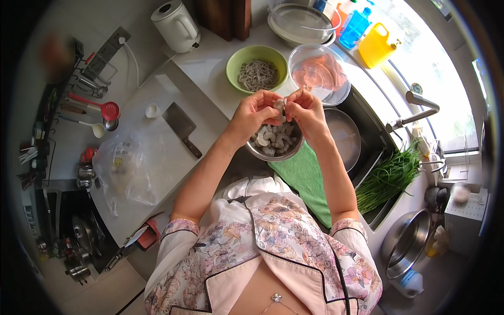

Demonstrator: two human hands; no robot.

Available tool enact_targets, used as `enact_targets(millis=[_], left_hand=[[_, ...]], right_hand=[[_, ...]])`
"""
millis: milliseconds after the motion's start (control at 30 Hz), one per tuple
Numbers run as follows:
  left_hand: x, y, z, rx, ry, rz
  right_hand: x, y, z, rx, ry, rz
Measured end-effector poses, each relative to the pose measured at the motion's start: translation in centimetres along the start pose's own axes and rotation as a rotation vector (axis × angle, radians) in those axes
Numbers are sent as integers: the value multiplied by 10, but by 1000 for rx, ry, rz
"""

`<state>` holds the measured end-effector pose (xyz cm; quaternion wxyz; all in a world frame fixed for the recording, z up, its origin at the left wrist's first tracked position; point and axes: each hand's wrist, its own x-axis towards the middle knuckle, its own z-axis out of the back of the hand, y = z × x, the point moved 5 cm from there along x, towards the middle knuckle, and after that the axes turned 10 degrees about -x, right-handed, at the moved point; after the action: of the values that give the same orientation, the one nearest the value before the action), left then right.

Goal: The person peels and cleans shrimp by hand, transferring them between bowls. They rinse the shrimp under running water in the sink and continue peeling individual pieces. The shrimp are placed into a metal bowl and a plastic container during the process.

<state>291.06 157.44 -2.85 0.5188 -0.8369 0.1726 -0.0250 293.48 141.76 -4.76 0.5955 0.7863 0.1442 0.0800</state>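
Note:
Between the fingertips of both hands is a grey, peeled-looking raw shrimp (280, 105). My left hand (254, 111) pinches it from one side, and my right hand (308, 112) grips it from the other. Just beneath them, a steel bowl (271, 158) holds several grey shrimp (272, 139). Beyond my hands sits a green bowl (232, 65) with a tangle of thin grey strands (258, 75). Beside it is a clear plastic bowl (293, 55) with orange-pink pieces (319, 73); what they are, I cannot tell.
A cleaver (180, 123) and a clear plastic bag (126, 169) lie on the left counter. At right, the dark sink (360, 118) holds a round pan (342, 132) and green leafy stalks (390, 173). A faucet (413, 110) reaches over it. A green towel (303, 183) hangs before me.

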Motion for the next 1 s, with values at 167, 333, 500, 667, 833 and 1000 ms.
enact_targets(millis=[167,333,500,667,833,1000], left_hand=[[0,6,9,-133,69,62],[-1,5,7,-36,30,50],[7,14,7,105,-4,-21],[9,17,7,104,-51,-105],[7,8,2,33,-79,-160],[3,1,-5,121,-122,-246]], right_hand=[[4,-10,10,261,62,-103],[6,-6,19,376,76,-105],[5,-3,22,381,89,-95],[4,-6,24,431,100,-85],[-1,-4,22,464,67,-77],[-7,-7,24,493,48,-64]])
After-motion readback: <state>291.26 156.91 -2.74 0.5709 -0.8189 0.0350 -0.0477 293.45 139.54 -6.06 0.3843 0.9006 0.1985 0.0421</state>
